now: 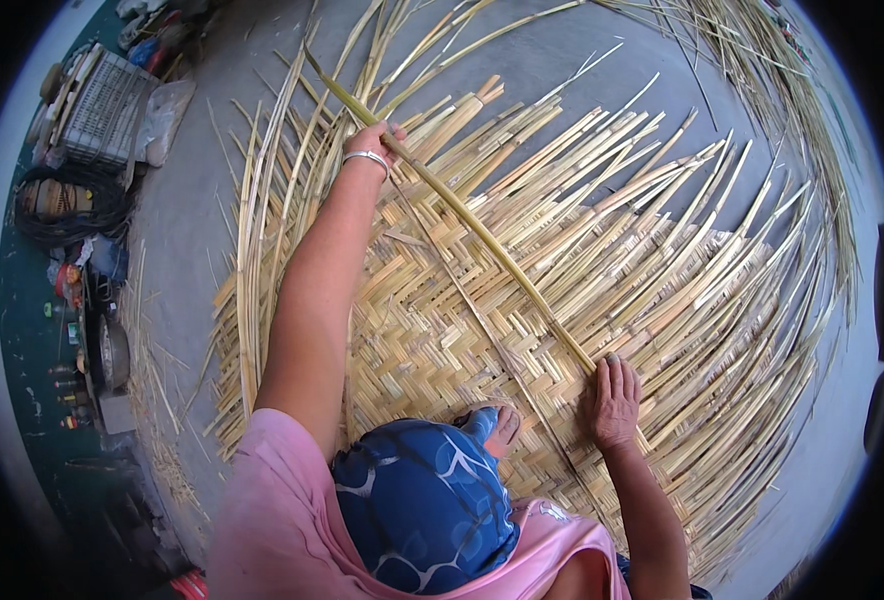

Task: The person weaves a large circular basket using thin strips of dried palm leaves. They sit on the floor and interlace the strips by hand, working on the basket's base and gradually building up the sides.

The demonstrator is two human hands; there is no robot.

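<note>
A woven mat (432,345) of pale split reed strips in a herringbone pattern lies on the floor, its loose strip ends fanning out along the far and right sides. One long greenish-yellow reed strip (502,258) crosses it slantwise, from far left to near right. My left hand (374,142), with a bracelet at the wrist, is closed round this strip close to its pointed far end. Over the strip's nearer part rests my right hand (617,402), its fingers stretched out flat. A thinner, darker strip (497,345) runs across the weave beside the long one.
My bare foot (503,430) rests on the mat, below my knee in blue patterned cloth (417,505). More loose reeds (762,55) lie at the far right. Along the left stand a grey crate (107,108), a dark coil (57,205) and a pan (114,355).
</note>
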